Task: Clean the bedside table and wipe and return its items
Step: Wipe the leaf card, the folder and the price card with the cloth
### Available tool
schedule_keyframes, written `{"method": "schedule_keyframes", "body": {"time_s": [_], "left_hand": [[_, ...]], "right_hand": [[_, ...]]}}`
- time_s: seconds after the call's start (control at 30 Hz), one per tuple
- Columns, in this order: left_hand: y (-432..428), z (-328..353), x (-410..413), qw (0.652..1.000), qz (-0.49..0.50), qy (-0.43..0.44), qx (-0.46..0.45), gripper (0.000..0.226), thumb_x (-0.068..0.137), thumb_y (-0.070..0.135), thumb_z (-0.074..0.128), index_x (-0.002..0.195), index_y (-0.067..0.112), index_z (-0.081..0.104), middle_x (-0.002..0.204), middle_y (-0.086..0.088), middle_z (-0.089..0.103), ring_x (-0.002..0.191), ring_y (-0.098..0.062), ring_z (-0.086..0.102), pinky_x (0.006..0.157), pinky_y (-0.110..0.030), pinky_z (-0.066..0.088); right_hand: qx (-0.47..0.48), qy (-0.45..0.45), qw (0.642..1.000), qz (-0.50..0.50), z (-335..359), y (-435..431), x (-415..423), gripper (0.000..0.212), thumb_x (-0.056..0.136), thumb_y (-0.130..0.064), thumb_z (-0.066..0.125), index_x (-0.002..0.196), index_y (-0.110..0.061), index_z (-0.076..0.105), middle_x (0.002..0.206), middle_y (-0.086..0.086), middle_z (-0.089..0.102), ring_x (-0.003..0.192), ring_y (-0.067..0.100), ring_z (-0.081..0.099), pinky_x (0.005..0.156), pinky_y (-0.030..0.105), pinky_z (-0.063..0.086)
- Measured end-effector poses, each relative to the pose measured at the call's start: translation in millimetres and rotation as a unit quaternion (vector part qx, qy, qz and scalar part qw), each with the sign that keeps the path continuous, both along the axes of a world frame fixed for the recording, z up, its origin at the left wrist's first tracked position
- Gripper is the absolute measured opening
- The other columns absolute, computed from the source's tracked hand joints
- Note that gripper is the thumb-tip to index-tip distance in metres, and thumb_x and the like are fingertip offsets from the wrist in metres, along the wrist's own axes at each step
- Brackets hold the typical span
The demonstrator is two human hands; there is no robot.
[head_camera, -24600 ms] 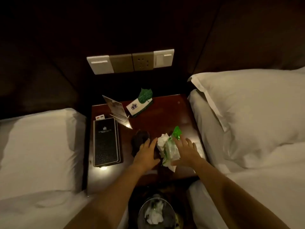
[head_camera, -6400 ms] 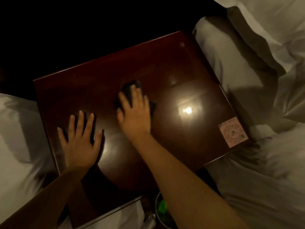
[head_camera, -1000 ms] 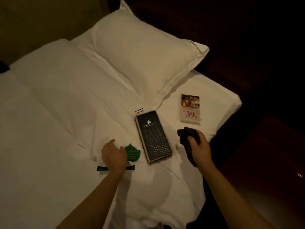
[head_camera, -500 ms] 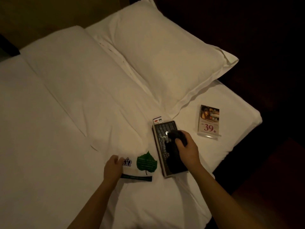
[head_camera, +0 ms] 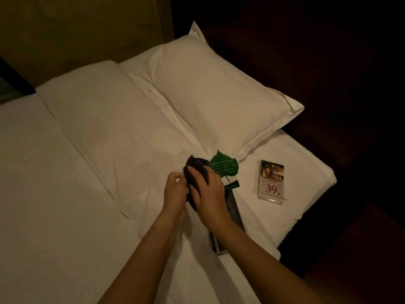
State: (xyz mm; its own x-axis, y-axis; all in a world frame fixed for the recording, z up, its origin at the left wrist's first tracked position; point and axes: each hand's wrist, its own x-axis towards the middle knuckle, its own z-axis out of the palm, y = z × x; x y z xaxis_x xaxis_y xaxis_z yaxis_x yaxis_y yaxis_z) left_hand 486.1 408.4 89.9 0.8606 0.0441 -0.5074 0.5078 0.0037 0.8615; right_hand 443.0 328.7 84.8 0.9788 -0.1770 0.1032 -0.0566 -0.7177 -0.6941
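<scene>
On the bed (head_camera: 65,172), the pillow (head_camera: 219,95) sits behind everything. The leaf card (head_camera: 223,167) is in front of it, the price stand (head_camera: 271,179) off to the right, and the folder (head_camera: 235,211) lies under the right arm.

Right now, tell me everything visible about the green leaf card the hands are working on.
The leaf card is a flat white card printed with a dark green leaf shape carrying small pale lines of text too small to read, with a dark strip along its lower edge. It looks like thin card or paper. It is held over the white bed sheet, just below the pillow. The left hand grips its left side, and the right hand presses a dark cloth onto it, hiding much of it.
</scene>
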Motion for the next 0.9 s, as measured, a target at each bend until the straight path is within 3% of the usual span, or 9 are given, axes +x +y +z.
{"method": "schedule_keyframes", "body": {"time_s": [0.07, 0.2, 0.37, 0.53, 0.63, 0.9], "left_hand": [[-8.8, 3.7, -0.4, 1.0, 0.021, 0.001, -0.022, 0.022, 0.094, 0.023, 0.048, 0.073, 0.017, 0.049, 0.082, -0.01, 0.059, 0.075, -0.021, 0.057, 0.064, -0.034, 0.049], [-24.3, 10.4, -7.6, 0.999, 0.044, -0.014, -0.026, 0.024, 0.095, 0.018, 0.047, 0.072, 0.018, 0.047, 0.094, -0.016, 0.062, 0.084, -0.03, 0.063, 0.074, -0.044, 0.053], [-41.8, 13.4, -16.4, 0.996, 0.037, -0.022, -0.073, 0.024, 0.095, 0.018, 0.048, 0.072, 0.018, 0.047, 0.078, -0.006, 0.067, 0.059, -0.011, 0.068, 0.048, -0.024, 0.055], [-65.1, 15.5, -12.5, 0.997, 0.044, -0.019, -0.068, 0.02, 0.095, 0.02, 0.049, 0.075, 0.017, 0.05, 0.079, -0.008, 0.062, 0.064, -0.017, 0.06, 0.058, -0.03, 0.051], [-71.8, 10.2, -12.5, 0.997, 0.031, -0.015, -0.07, 0.02, 0.094, 0.021, 0.049, 0.074, 0.018, 0.052, 0.075, -0.004, 0.059, 0.066, -0.013, 0.055, 0.059, -0.026, 0.046], [-91.0, -14.2, -22.0, 0.999, 0.032, -0.002, -0.044, 0.016, 0.095, 0.02, 0.05, 0.08, 0.015, 0.054, 0.088, -0.012, 0.066, 0.072, -0.021, 0.063, 0.055, -0.025, 0.055]], "right_hand": [[-0.044, -0.012, 0.999, -0.01, 1.4, -13.3, 4.9, 0.043, 0.092, -0.019, 0.05, 0.134, -0.022, 0.045, 0.141, 0.013, 0.044, 0.125, 0.03, 0.043, 0.102, 0.042, 0.034], [-0.056, 0.031, 0.993, -0.101, 2.8, -71.2, 20.4, 0.042, 0.091, -0.017, 0.049, 0.131, -0.024, 0.046, 0.138, 0.012, 0.045, 0.124, 0.031, 0.04, 0.1, 0.042, 0.033], [-0.075, 0.06, 0.98, -0.173, 5.7, -103.3, 19.9, 0.039, 0.095, -0.019, 0.043, 0.134, -0.021, 0.044, 0.135, 0.013, 0.046, 0.12, 0.031, 0.04, 0.095, 0.042, 0.033], [-0.038, 0.031, 0.993, -0.11, 8.8, -66.7, 0.6, 0.044, 0.091, -0.017, 0.046, 0.134, -0.023, 0.041, 0.139, 0.01, 0.042, 0.124, 0.027, 0.038, 0.103, 0.04, 0.033], [-0.047, 0.011, 0.996, -0.078, 6.0, -54.8, -5.8, 0.043, 0.093, -0.023, 0.046, 0.135, -0.026, 0.039, 0.14, 0.008, 0.041, 0.121, 0.026, 0.039, 0.102, 0.039, 0.033], [-0.099, 0.057, 0.986, -0.118, -22.3, -126.6, 19.6, 0.04, 0.092, -0.021, 0.046, 0.131, -0.023, 0.044, 0.133, 0.011, 0.046, 0.12, 0.03, 0.04, 0.099, 0.042, 0.03]]}}
